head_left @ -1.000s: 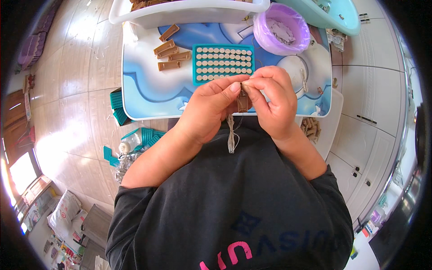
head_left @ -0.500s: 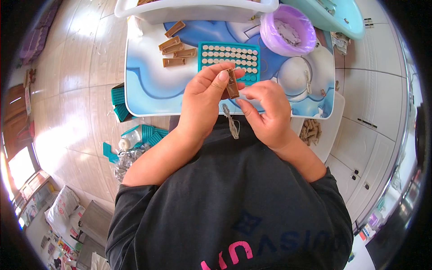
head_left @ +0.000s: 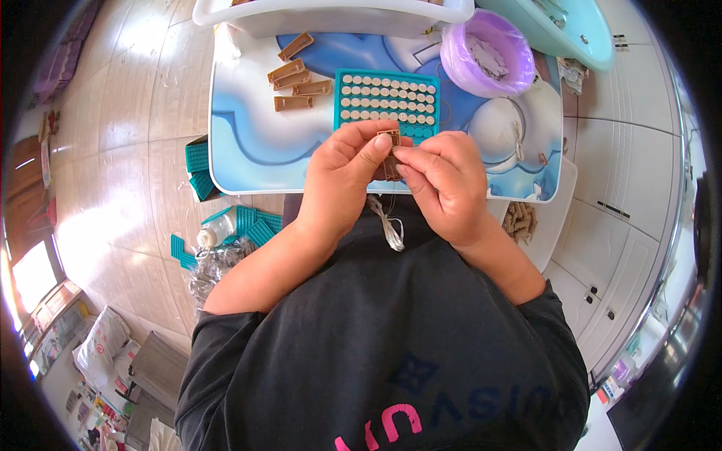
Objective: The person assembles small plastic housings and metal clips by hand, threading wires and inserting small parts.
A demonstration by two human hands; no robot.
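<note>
The left hand grips a brown case and the right hand touches it, a pale cord bundle hanging below. Beyond, 5 brown cases lie left of a teal tray of white discs.

The blue and white table has a big white tub at its far edge, five little brown pieces on the left, a green tray in the middle, and a purple bin on the right.
</note>
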